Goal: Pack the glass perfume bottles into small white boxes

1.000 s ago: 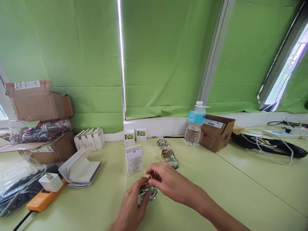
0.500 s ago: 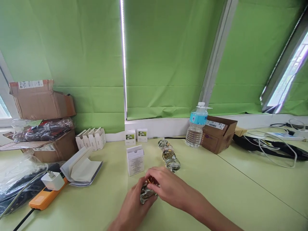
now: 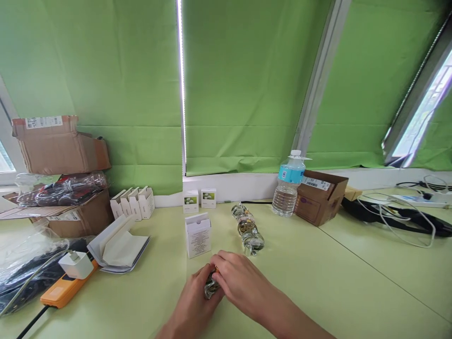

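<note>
Low at the front middle, my left hand (image 3: 196,294) is curled around a small shiny wrapped packet (image 3: 211,286), silvery with dark patches. My right hand (image 3: 243,285) is closed over the packet's top right, fingertips against it, and covers most of that side. A bit of orange shows under the right fingers. Just beyond my hands stands a white carton (image 3: 198,240) with its top flap up and printed text on the front. A row of similar shiny packets (image 3: 248,228) lies on the table to the right of the carton.
Two small white boxes (image 3: 190,201) stand by the wall. At left are several white cartons (image 3: 133,205), an open notebook (image 3: 122,249), an orange power strip (image 3: 60,294) and stacked cardboard boxes (image 3: 56,150). A water bottle (image 3: 287,188) and brown box (image 3: 319,197) stand at right.
My right hand has shifted slightly left and down, closing further over the packet. The reddish-orange part visible earlier between its fingers is now mostly covered.
</note>
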A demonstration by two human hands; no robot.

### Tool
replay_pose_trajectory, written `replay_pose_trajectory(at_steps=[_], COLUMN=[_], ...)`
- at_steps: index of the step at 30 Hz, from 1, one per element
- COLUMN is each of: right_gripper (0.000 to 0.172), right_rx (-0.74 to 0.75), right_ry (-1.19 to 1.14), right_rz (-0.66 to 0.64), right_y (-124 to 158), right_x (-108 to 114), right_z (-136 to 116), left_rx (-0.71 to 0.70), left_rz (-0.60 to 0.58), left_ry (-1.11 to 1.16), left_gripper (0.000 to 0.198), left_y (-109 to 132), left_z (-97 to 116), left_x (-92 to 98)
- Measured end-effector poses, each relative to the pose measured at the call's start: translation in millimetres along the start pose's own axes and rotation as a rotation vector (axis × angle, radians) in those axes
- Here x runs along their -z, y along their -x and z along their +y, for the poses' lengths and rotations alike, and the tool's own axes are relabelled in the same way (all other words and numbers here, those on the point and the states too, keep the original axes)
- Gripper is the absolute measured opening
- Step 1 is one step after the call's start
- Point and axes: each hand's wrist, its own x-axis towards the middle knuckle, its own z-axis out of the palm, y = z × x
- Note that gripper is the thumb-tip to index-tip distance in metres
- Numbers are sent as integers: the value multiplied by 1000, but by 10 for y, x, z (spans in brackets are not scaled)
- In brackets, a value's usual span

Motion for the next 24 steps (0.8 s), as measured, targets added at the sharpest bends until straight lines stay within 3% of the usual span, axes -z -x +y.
replay_pose_trajectory(at_steps=[6, 9, 15, 17, 20, 22, 24], right_gripper=[17, 11, 16, 16, 14, 13, 13], right_rx=[-1, 3, -10, -20, 1, 20, 31], right_ry=[-28, -124, -141, -104, -43, -18, -2], right_rz=[-8, -19, -57, -64, -55, -58, -63], right_y=[11, 17, 13, 14, 20, 23, 26], right_x=[30, 54, 49, 50, 67, 83, 94], right_z=[-3, 32, 92, 98, 89, 78, 71], left_rx=[21, 29, -334, -425, -460, -390, -272], left_rz=[-13, 33, 185, 281, 543, 677, 736], left_ry=[-4, -48, -417, -541, -709, -759, -748], left_gripper=[16, 29, 53, 58, 69, 81, 90], left_y=[-18, 2, 149, 159, 96, 27, -36], left_z=[3, -1, -101, -129, -109, -74, -63], left_x=[-14, 6, 205, 280, 386, 464, 546])
